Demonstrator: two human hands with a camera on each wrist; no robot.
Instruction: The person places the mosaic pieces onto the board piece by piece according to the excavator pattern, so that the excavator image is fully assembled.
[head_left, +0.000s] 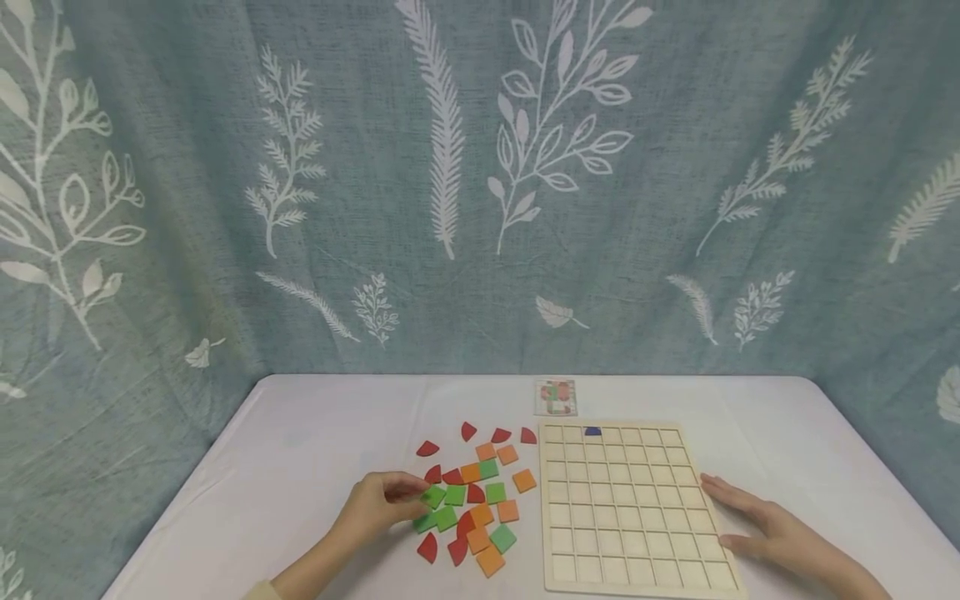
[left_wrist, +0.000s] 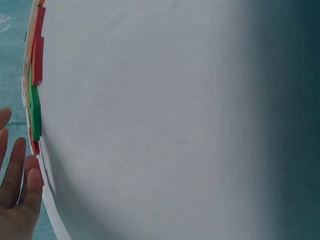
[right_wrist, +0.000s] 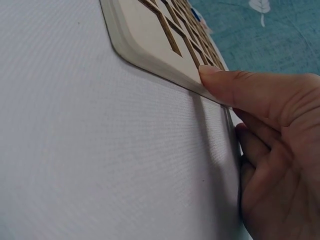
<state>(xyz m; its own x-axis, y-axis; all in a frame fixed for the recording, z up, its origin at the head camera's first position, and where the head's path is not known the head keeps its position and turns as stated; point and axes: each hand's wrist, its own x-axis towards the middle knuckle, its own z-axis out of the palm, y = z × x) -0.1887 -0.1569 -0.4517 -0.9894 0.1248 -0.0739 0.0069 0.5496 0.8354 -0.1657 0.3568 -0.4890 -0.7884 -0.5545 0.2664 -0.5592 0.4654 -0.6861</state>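
On the left of the table, my left hand (head_left: 386, 504) pinches a small green square tile (head_left: 434, 497) between thumb and fingertips, at the edge of a loose spread of tiles. Several red quarter-circle pieces (head_left: 427, 547) and orange squares (head_left: 491, 561) lie around it. In the left wrist view, only part of that hand (left_wrist: 20, 195) shows, and its pinch is hidden. My right hand (head_left: 772, 529) rests along the right edge of a pale wooden grid board (head_left: 545, 517). The right wrist view shows its thumb (right_wrist: 240, 90) touching the board's rim, fingers relaxed alongside.
A dark blue piece (head_left: 592, 432) sits in a top-row cell of the board. Behind the board lies a small printed pattern card (head_left: 556, 397). A white cloth covers the table (head_left: 300, 442), and a teal leaf-patterned curtain (head_left: 472, 317) hangs behind it.
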